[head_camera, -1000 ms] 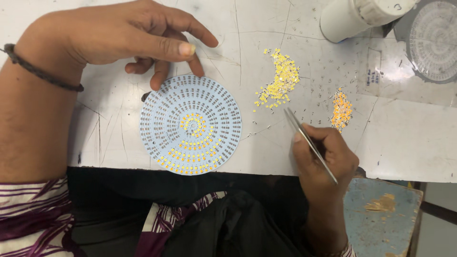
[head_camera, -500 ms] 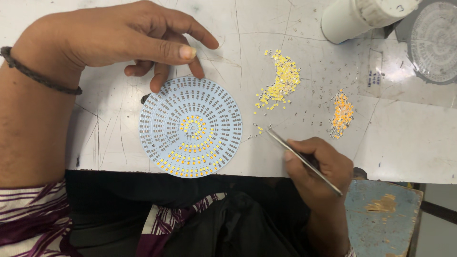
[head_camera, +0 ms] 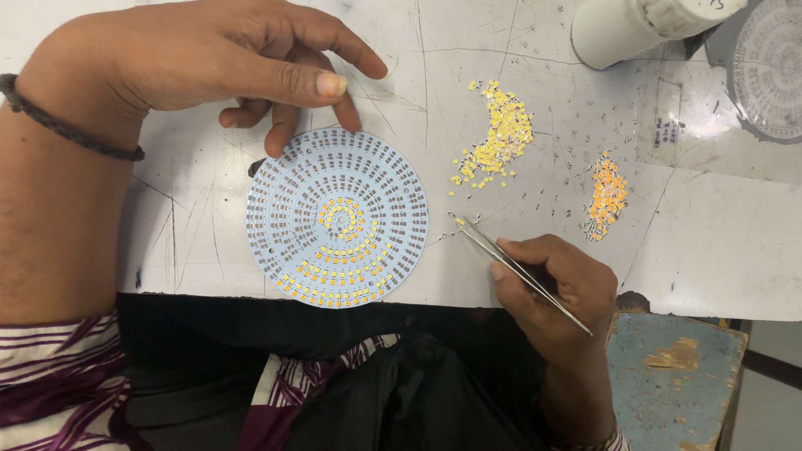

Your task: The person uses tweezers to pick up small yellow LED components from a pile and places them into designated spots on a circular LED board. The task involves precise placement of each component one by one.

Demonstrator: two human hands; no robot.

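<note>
Working at a scratched white counter (head_camera: 718, 250), a person populates a round board (head_camera: 337, 219) with tiny chips. The board lies flat at the near edge, its centre rings and lower arc already filled with yellow and orange pieces, the outer rows mostly bare. The left hand (head_camera: 225, 58) arches over the far rim, fingertips pressing down on the board's top edge, gripping nothing. The right hand (head_camera: 555, 288) is closed in a pen grip on slim tweezers (head_camera: 518, 271), whose tips carry a small yellow chip just right of the board. A yellow pile (head_camera: 499, 134) and a smaller orange pile (head_camera: 608, 194) sit near on the right; a white cylinder (head_camera: 643, 25) stands at the far edge. Done well, the placing calls for a light squeeze, a low approach, and the left fingertips holding the board steady.
</note>
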